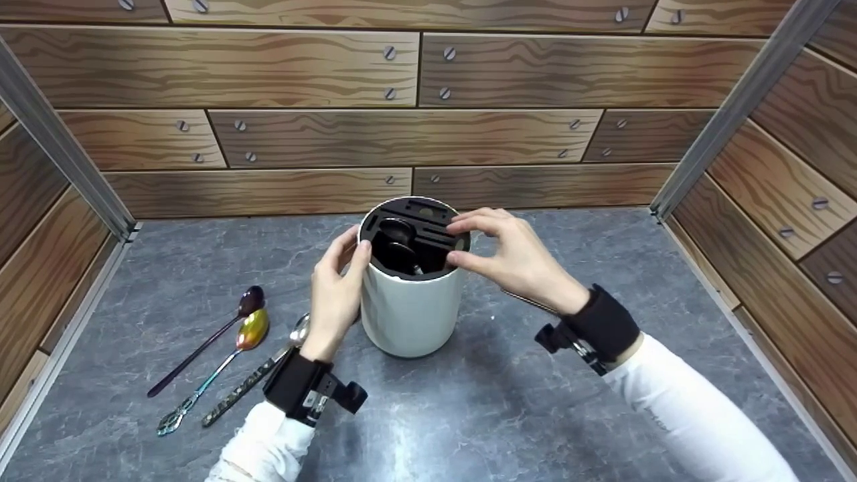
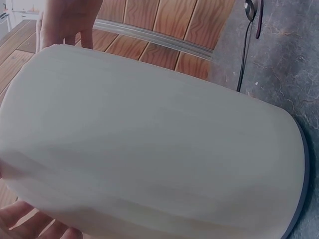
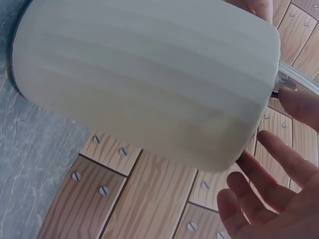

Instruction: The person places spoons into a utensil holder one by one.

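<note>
A white cylindrical utensil holder (image 1: 412, 314) with a black slotted insert (image 1: 428, 209) stands upright on the grey surface. Two dark round spoon bowls (image 1: 400, 231) show inside its larger opening. My left hand (image 1: 337, 284) holds the holder's left side near the rim, thumb in front and fingers against the wall. At the right rim is my right hand (image 1: 522, 258), its thumb and fingers spread apart, fingertips touching the insert's edge. In the right wrist view, a shiny piece of metal (image 3: 285, 82) shows beside the right thumb; its full shape is hidden.
Left of the holder lie a dark purple spoon (image 1: 252, 301), a spoon with a gold bowl and teal handle (image 1: 252, 329), and a silver spoon with a patterned handle (image 1: 248, 388). Part of a thin handle (image 1: 529, 301) shows under my right hand. Wood-patterned walls (image 1: 321, 137) enclose the surface.
</note>
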Action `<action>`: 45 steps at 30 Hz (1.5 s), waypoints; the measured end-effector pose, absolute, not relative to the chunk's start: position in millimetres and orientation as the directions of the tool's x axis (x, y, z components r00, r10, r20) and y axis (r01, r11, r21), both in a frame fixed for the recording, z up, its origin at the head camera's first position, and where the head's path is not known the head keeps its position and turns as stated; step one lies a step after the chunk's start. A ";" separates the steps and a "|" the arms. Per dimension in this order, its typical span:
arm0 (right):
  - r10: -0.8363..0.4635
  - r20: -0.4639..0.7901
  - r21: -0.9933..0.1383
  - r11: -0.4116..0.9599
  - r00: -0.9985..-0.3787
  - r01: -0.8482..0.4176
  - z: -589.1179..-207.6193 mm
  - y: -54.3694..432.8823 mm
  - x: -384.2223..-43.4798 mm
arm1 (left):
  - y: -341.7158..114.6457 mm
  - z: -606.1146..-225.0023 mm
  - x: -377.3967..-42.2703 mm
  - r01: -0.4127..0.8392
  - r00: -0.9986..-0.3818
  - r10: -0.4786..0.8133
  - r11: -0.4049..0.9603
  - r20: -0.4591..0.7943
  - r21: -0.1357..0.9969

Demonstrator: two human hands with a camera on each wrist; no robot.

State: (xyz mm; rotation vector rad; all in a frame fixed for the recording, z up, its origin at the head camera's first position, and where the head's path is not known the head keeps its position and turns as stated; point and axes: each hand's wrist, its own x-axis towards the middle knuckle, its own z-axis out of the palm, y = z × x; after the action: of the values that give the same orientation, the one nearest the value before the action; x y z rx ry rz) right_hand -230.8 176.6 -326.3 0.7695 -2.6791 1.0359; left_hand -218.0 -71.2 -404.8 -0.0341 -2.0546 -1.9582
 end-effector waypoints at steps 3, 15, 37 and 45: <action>-0.394 0.354 -0.574 0.624 -0.848 -0.530 -325.8 184.3 -230.0 | -70.7 -404.3 -218.1 0.220 -0.955 -0.187 0.064 0.228 0.973; -0.332 0.369 -0.559 0.667 -0.868 -0.493 -332.7 227.0 -224.3 | -70.9 -404.2 -217.7 0.228 -0.951 -0.199 0.066 0.237 0.971; -0.294 0.325 -0.472 0.773 -0.899 -0.424 -380.5 293.1 -202.5 | -78.7 -402.8 -206.3 0.291 -0.932 -0.201 0.081 0.301 0.953; -0.366 0.279 -0.350 0.823 -0.888 -0.449 -409.9 321.8 -183.2 | -92.2 -412.7 -180.0 0.387 -0.872 -0.247 0.181 0.423 0.904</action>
State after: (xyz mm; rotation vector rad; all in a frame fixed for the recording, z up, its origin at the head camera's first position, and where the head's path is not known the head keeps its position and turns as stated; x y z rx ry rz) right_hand -183.2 321.8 -409.9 0.6339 -2.8058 0.6111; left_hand -180.0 -92.2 -412.7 -0.1314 -1.9815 -1.7390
